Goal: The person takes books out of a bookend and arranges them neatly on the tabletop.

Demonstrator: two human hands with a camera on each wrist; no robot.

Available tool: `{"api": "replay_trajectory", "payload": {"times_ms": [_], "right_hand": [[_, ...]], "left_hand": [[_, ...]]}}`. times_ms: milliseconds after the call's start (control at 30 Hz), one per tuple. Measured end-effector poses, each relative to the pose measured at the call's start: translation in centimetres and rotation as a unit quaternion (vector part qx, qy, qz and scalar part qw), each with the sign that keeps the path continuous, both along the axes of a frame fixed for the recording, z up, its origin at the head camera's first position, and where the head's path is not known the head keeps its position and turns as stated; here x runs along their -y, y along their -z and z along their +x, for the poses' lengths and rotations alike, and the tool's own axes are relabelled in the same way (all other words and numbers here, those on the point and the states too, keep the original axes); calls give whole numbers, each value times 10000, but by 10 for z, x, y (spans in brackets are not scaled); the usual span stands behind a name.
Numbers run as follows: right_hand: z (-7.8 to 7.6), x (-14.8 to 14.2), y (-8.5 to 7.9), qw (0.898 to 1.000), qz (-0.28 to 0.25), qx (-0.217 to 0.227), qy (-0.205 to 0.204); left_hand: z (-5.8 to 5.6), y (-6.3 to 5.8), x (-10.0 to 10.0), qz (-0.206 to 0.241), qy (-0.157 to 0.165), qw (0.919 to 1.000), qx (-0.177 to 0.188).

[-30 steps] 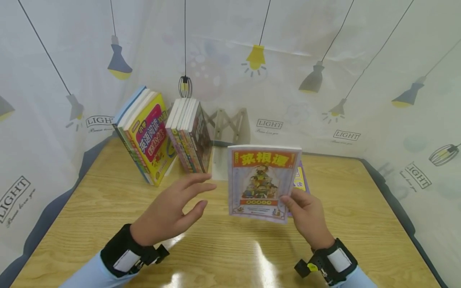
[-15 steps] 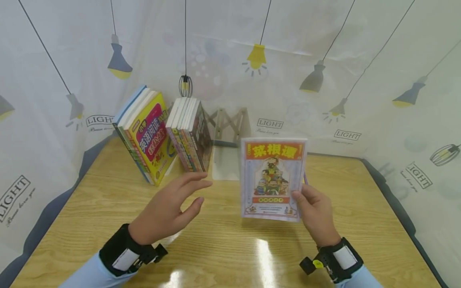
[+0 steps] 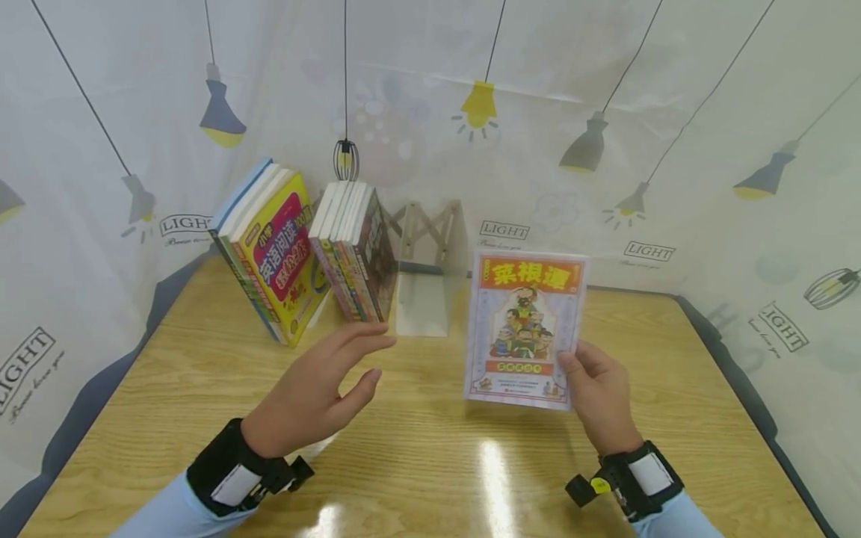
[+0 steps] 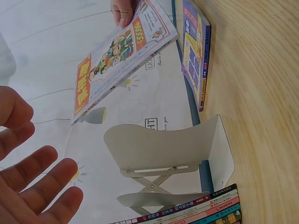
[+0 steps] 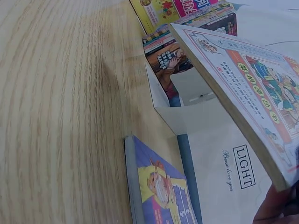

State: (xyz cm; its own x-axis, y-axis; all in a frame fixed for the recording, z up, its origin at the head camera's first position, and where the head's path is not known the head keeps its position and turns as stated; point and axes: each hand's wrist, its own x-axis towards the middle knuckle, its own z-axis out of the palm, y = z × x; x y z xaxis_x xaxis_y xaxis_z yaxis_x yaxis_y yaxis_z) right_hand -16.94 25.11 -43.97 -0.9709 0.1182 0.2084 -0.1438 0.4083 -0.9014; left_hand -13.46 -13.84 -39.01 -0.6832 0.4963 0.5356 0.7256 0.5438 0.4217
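Note:
In the head view my right hand pinches a thin lilac paperback book by its lower right side, thumb on the front cover. The book is upright above the table, its orange title band at the top. My left hand hovers over the table with fingers spread and relaxed, holding nothing. In the left wrist view a purple book lies flat on the table below the raised one; the held book hides it in the head view. The right wrist view shows the held book's page edges.
An expandable beige metal bookend stands at the back of the table. Several slim books stand upright in it. Left of them lean larger books, with a yellow one in front. A lamp-printed curtain surrounds the table.
My right hand has carried the lilac book rightward and slightly up, uncovering more of the bookend's base and covering the purple book. My left hand has hardly moved.

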Motion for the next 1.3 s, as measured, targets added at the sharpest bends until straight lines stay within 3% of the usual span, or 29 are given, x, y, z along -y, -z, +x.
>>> {"api": "replay_trajectory", "payload": {"times_ms": [300, 567, 1300], "right_hand": [[0, -10, -1, 9995, 0, 188, 252], [-5, -25, 7, 9954, 127, 676, 670], [-18, -50, 26, 9847, 296, 1469, 887]], "left_hand": [[0, 1, 0, 24, 0, 10000, 36], [1, 1, -1, 34, -40, 10000, 47], [0, 5, 0, 25, 24, 9999, 109]]}}
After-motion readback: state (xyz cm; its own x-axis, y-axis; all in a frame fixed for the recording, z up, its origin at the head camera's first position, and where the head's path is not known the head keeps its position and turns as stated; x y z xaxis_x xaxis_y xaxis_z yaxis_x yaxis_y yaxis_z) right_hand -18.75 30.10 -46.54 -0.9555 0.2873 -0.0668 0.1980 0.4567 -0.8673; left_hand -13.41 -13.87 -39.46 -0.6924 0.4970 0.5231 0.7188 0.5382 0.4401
